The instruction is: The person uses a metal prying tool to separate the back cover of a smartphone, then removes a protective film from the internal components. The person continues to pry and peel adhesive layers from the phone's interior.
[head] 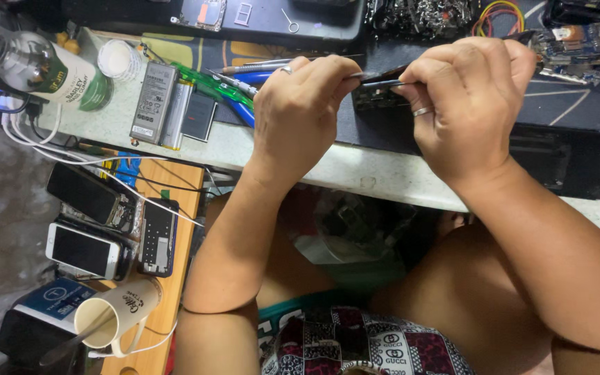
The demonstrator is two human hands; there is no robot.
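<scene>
A phone-repair workbench: loose battery, opened phones, bare circuit boards, tweezers.

Both hands, L hand & R hand, pinch dark phone w/ tweezers.

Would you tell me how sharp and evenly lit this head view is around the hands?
Head view: the left hand and right hand are sharp and brightly lit; the dark part between them is shadowed, its detail lost; the glass jar stretches at the corner.
</scene>
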